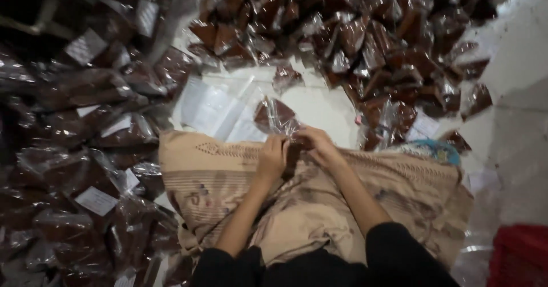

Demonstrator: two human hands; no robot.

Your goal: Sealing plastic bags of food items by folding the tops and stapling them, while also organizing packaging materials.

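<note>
You are holding a small clear plastic packet [276, 117] of dark brown filling just above your lap, over the beige patterned cloth [319, 201] spread across your knees. Your left hand [272, 158] is pinching its lower edge, fingers [281, 145] closed on the plastic, and your right hand [317, 145] is gripping the same neck right beside it, fingers curled shut on the film. The packet is looking light and soft, the filling settling toward the bottom corner, and the film is looking glossy, so probably slippery. You are best off holding it at the gathered neck, not the bulging body. Heaps of similar packets [394, 41] are lying beyond on the pale floor [514, 64], more with white labels [97, 200] at your left, and loose clear bags [214, 107] ahead.
</note>
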